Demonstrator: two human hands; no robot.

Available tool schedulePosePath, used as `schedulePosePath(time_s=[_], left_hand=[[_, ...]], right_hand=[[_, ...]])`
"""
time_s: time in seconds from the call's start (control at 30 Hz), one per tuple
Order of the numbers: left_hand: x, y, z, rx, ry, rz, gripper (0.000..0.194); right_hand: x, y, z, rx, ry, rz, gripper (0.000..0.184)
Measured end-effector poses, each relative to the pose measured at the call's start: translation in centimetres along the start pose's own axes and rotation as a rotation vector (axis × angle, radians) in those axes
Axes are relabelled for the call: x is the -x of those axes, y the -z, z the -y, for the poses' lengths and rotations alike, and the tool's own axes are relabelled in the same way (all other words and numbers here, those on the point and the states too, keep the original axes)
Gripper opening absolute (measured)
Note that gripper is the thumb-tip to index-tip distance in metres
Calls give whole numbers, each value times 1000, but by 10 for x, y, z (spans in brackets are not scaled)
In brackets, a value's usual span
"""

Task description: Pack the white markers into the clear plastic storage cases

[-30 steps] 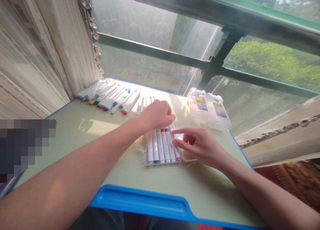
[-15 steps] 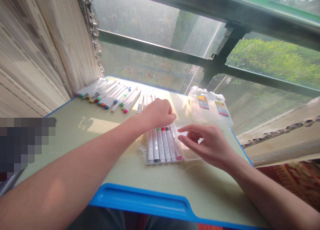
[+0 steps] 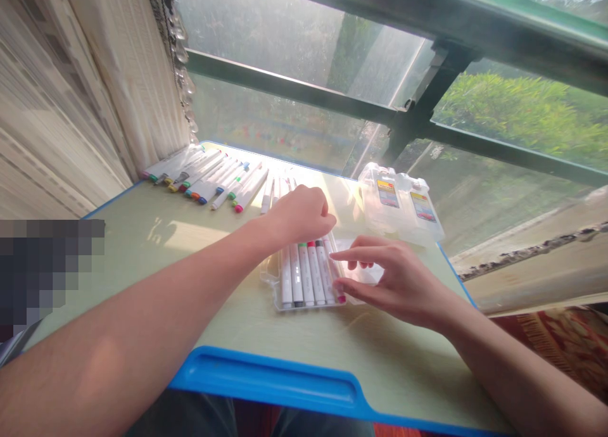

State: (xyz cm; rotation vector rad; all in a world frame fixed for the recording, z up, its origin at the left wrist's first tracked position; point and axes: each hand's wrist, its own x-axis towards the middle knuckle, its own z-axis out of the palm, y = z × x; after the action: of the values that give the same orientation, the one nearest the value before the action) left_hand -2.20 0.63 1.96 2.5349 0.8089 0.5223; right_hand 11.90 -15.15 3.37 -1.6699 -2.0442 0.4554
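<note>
In the clear plastic case, slim white markers lie parallel, running from its near edge toward the green-framed glass window. Beneath is a pale-green, blue-edged bench. Over the case's right edge, the right hand has its grip apart; the curled left hand hides its far end, grip hard to tell.

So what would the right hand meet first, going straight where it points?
The right hand would likely meet the pink-ended marker in the clear case first, though depth hides whether they touch.
</note>
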Motion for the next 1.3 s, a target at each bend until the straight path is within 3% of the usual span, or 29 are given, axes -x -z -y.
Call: schedulePosePath(time_s=[1.1, 1.17, 1.3], left_hand=[[-1, 1, -3, 13, 36, 44, 35], [-1, 2, -4, 10, 43, 50, 35], [0, 3, -5, 4, 41, 60, 34]], right_hand=[[0, 5, 6, 23, -18, 111, 20], [1, 7, 6, 48, 1, 140, 31], [3, 9, 3, 89, 39, 212, 73]])
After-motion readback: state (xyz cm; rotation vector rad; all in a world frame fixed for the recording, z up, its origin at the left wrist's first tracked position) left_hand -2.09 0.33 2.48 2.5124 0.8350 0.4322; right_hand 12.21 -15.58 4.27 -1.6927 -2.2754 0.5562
